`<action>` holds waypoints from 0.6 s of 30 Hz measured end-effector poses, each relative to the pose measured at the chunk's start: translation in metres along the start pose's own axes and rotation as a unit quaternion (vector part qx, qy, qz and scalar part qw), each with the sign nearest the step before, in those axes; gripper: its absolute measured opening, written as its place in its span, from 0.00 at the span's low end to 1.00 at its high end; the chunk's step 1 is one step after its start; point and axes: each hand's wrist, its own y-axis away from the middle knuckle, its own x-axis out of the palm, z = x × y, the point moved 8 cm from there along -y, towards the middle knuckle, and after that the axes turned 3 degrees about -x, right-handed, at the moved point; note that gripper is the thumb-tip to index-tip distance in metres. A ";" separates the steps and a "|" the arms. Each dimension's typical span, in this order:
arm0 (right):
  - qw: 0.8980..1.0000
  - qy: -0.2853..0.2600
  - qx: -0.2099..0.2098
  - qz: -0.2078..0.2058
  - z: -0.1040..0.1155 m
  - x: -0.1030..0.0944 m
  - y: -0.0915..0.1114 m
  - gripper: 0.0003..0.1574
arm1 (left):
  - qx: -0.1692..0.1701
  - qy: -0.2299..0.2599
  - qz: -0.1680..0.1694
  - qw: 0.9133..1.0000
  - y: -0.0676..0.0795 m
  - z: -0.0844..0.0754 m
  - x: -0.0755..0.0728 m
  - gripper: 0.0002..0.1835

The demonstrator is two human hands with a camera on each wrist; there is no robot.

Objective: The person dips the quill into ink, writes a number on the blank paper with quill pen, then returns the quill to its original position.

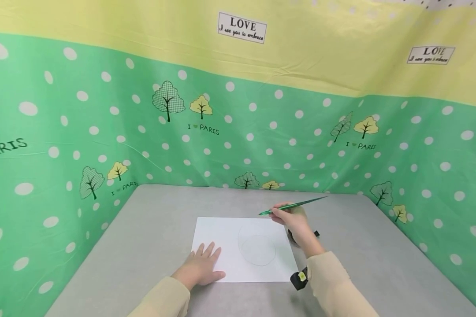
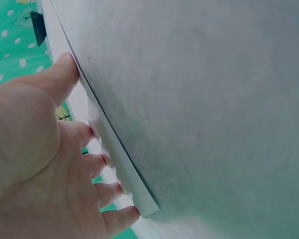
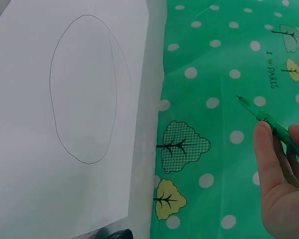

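Observation:
A white sheet of paper (image 1: 230, 229) lies on the grey table. On its right half is a thin drawn circle (image 1: 258, 250) with a curved line rising from its left side; the right wrist view shows this circle (image 3: 51, 84) stretched to an oval. My left hand (image 1: 202, 266) rests on the paper's lower left part, fingers spread; in the left wrist view that hand (image 2: 45, 149) lies along the sheet's edge. Above the paper's upper right edge, my right hand (image 1: 291, 218) pinches a green pen (image 1: 301, 204). The pen's dark tip points left, apart from the paper.
A black object with a yellow-green patch (image 1: 299, 279) is beside the paper's lower right corner, partly behind the right sleeve. Another black piece (image 1: 316, 234) shows behind the right wrist. Green and yellow printed cloth (image 1: 254, 141) hangs around the table (image 1: 154, 229).

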 end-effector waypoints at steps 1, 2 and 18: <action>1.000 -0.002 0.000 -0.003 0.000 -0.002 -0.001 0.08 | 0.000 0.001 0.001 1.000 0.000 0.000 0.000 0.38; 1.000 -0.006 0.001 -0.007 0.001 -0.003 -0.002 0.08 | 0.000 0.001 0.002 1.000 0.000 0.000 0.000 0.38; 0.999 -0.024 0.000 -0.026 0.000 -0.022 -0.006 0.09 | 0.010 -0.004 0.001 1.000 -0.003 0.003 0.002 0.38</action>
